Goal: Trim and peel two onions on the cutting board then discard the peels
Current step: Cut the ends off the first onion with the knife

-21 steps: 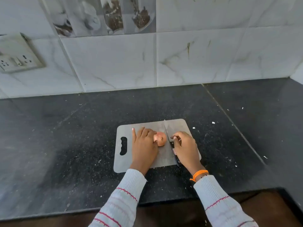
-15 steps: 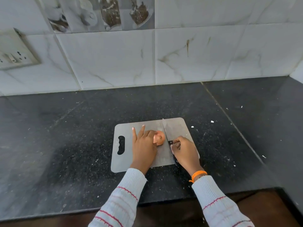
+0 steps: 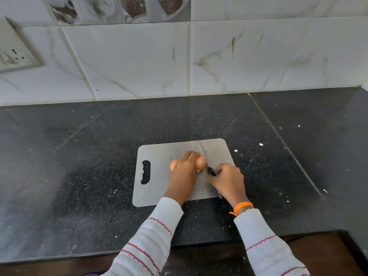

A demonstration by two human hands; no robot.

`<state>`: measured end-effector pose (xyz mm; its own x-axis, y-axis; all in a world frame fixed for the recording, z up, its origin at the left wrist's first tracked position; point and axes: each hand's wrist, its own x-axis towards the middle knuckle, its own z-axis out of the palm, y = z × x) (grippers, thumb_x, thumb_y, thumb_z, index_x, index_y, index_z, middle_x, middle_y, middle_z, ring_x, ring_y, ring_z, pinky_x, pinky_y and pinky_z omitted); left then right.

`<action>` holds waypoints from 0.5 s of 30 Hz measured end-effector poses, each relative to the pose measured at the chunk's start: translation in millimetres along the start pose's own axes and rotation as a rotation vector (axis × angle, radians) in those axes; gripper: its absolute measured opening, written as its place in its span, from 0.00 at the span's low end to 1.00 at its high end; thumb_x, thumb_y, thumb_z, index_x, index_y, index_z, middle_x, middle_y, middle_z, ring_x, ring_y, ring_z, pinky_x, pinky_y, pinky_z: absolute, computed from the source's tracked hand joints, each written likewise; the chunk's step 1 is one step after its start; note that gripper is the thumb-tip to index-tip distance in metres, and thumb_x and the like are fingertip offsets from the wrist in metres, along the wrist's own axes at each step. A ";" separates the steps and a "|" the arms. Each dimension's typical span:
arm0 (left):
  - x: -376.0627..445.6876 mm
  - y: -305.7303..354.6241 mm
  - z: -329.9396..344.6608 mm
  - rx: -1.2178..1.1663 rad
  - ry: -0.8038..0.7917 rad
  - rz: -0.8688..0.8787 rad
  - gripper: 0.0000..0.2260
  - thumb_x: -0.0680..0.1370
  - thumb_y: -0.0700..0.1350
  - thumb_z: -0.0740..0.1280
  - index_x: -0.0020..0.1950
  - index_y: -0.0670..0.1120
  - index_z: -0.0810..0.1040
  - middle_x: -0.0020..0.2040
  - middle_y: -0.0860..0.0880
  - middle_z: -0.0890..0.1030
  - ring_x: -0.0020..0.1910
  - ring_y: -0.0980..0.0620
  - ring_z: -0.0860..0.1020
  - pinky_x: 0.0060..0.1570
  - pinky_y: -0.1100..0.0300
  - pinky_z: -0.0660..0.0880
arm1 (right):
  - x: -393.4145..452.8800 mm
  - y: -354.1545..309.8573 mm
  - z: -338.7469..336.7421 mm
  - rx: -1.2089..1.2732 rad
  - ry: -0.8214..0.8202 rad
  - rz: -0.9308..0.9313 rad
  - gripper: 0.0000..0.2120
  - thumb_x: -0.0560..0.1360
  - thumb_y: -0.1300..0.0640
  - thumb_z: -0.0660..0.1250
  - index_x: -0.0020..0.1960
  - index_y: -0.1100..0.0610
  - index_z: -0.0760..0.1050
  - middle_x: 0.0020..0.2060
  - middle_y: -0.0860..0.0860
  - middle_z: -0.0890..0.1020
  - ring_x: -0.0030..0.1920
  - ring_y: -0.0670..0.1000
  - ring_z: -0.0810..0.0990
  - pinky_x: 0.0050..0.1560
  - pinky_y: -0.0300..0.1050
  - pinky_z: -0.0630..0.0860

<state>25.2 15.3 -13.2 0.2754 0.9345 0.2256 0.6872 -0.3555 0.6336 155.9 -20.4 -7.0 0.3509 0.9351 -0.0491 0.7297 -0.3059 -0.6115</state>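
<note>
A grey cutting board (image 3: 155, 188) with a handle slot on its left lies on the black counter. An unpeeled orange-brown onion (image 3: 199, 164) rests on the board's middle. My left hand (image 3: 184, 174) is curled over it and pins it down; a bit of onion skin shows left of the fingers. My right hand (image 3: 227, 181) grips the black handle of a knife (image 3: 210, 171). The blade points away from me and runs along the onion's right end. Only one onion shows.
The black speckled counter (image 3: 79, 166) spreads on all sides of the board, with small white crumbs at the right. A tiled wall (image 3: 139, 60) stands behind, with a socket plate (image 3: 14, 54) at the far left. The counter's front edge is near my sleeves.
My left fingers, stretched flat before, have curled over the onion. The knife has drawn back towards me along the onion's right end. The view has shifted slightly.
</note>
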 end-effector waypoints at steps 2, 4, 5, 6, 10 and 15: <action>1.5 -0.1 2.0 -0.003 -0.013 -0.007 0.21 0.71 0.32 0.66 0.62 0.44 0.74 0.63 0.47 0.74 0.59 0.47 0.74 0.54 0.62 0.67 | -0.5 2.2 -5.8 0.106 0.004 0.060 0.11 0.69 0.53 0.71 0.37 0.62 0.78 0.32 0.55 0.81 0.35 0.57 0.78 0.36 0.46 0.72; 3.3 0.4 3.5 0.001 -0.014 -0.028 0.22 0.71 0.32 0.66 0.64 0.45 0.73 0.64 0.46 0.74 0.61 0.47 0.73 0.57 0.62 0.66 | 0.1 5.5 -10.8 0.238 -0.013 0.134 0.12 0.71 0.55 0.68 0.36 0.64 0.77 0.31 0.59 0.81 0.35 0.59 0.79 0.38 0.51 0.76; 4.2 0.7 4.3 0.003 -0.015 -0.036 0.22 0.72 0.32 0.65 0.64 0.45 0.73 0.65 0.46 0.74 0.61 0.47 0.72 0.58 0.60 0.66 | 0.3 7.0 -13.8 0.293 -0.035 0.169 0.11 0.72 0.56 0.67 0.36 0.64 0.78 0.31 0.59 0.81 0.35 0.58 0.80 0.38 0.51 0.77; 4.5 1.2 4.5 0.005 -0.020 -0.039 0.22 0.72 0.32 0.65 0.65 0.45 0.73 0.65 0.46 0.74 0.61 0.46 0.72 0.59 0.59 0.67 | -0.4 7.8 -17.0 0.349 -0.066 0.203 0.11 0.73 0.57 0.66 0.36 0.63 0.78 0.31 0.58 0.81 0.33 0.55 0.79 0.35 0.48 0.77; 7.4 3.1 6.7 -0.009 -0.086 -0.061 0.23 0.74 0.35 0.66 0.68 0.46 0.70 0.68 0.46 0.71 0.64 0.45 0.70 0.64 0.56 0.65 | -7.3 6.3 -27.1 0.599 -0.165 0.279 0.09 0.78 0.61 0.59 0.43 0.61 0.76 0.35 0.55 0.81 0.30 0.46 0.73 0.29 0.37 0.68; 9.5 8.4 9.1 -0.026 -0.109 -0.080 0.23 0.75 0.35 0.64 0.70 0.45 0.68 0.70 0.45 0.68 0.64 0.44 0.72 0.64 0.53 0.68 | -17.8 10.7 -22.4 0.599 -0.154 0.220 0.08 0.79 0.59 0.59 0.56 0.55 0.73 0.36 0.52 0.82 0.33 0.44 0.72 0.36 0.39 0.68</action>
<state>39.7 21.0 -12.4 0.2929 0.9516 0.0932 0.6925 -0.2784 0.6655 170.6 -44.3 5.0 0.3339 0.8907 -0.3084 0.1816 -0.3819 -0.9062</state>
